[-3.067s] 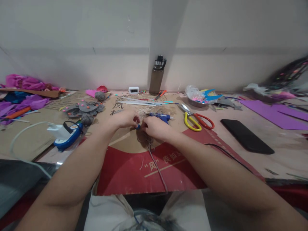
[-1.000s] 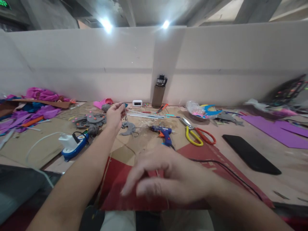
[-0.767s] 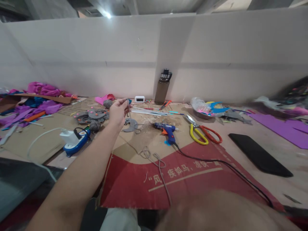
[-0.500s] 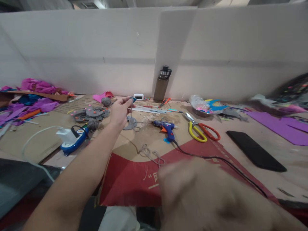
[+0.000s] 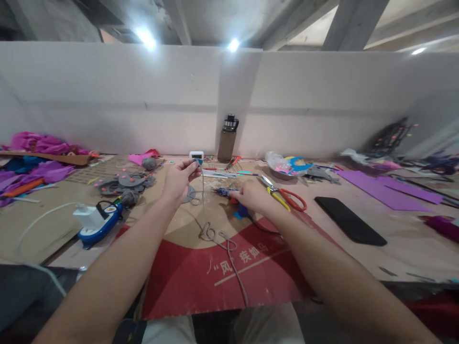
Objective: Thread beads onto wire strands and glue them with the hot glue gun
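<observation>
My left hand (image 5: 179, 179) is raised over the cardboard sheet (image 5: 186, 277) and pinches a small blue piece (image 5: 198, 162) from which a thin grey cord (image 5: 202, 191) hangs down. The cord ends in loose loops (image 5: 215, 236) on the cardboard. My right hand (image 5: 253, 197) rests on the blue glue gun (image 5: 229, 193), its fingers curled around the handle. A grey cut-out shape (image 5: 190, 195) lies just behind my left hand.
Yellow and red scissors (image 5: 285, 196) lie right of the glue gun, a black phone (image 5: 349, 221) farther right. A blue and white device (image 5: 95, 222) with a white cable sits at left, grey felt pieces (image 5: 125, 181) behind it. A bottle (image 5: 227, 138) stands by the wall; purple sheets (image 5: 387, 188) lie at right.
My right hand has left the near foreground and reached forward onto the glue gun. My left hand stays raised, still pinching the blue piece with the cord.
</observation>
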A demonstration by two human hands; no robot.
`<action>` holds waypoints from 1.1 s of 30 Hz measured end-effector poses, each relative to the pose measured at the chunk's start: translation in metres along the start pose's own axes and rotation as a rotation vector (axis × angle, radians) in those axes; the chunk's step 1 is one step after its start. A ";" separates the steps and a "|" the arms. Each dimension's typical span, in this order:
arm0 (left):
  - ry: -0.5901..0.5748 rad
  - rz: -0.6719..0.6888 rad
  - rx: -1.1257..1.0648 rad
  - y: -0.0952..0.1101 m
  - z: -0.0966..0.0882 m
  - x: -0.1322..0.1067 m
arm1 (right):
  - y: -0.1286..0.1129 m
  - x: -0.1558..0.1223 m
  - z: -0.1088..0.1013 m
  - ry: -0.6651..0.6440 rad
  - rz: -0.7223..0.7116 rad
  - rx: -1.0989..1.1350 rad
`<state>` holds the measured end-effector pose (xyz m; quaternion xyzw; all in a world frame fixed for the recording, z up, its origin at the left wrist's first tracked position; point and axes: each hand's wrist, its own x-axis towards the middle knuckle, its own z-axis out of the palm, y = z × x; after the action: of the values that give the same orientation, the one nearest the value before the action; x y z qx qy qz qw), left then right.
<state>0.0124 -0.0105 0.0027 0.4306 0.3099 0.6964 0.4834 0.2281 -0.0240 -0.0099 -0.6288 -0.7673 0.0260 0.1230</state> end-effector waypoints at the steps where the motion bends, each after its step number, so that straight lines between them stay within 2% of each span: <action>1: -0.011 0.000 -0.001 -0.001 0.000 0.000 | 0.004 0.001 0.007 -0.026 0.003 -0.024; 5: -0.013 0.015 0.025 -0.002 0.000 0.000 | 0.008 -0.001 0.023 -0.027 0.006 -0.052; 10: 0.044 0.092 0.166 -0.001 -0.001 -0.001 | 0.008 -0.004 0.022 -0.144 0.005 -0.028; 13: 0.022 0.164 0.248 -0.001 -0.002 -0.001 | 0.013 0.001 0.021 -0.183 0.062 0.026; 16: 0.009 0.147 0.232 -0.003 -0.004 0.001 | 0.020 0.007 0.021 -0.177 0.114 0.166; 22: 0.046 -0.055 0.042 -0.003 -0.006 0.006 | 0.023 0.011 0.017 -0.054 0.138 0.455; 26: 0.073 -0.101 -0.029 -0.001 -0.003 0.005 | 0.013 0.007 0.012 0.084 0.140 0.756; 30: 0.098 -0.154 0.013 -0.001 -0.002 0.002 | -0.006 -0.003 0.004 0.214 -0.016 1.074; 33: 0.092 -0.158 0.056 -0.004 -0.002 0.000 | -0.017 -0.013 -0.002 0.287 -0.157 1.148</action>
<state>0.0125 -0.0093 -0.0013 0.3854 0.3841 0.6662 0.5099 0.2146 -0.0404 -0.0068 -0.4003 -0.6505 0.3422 0.5472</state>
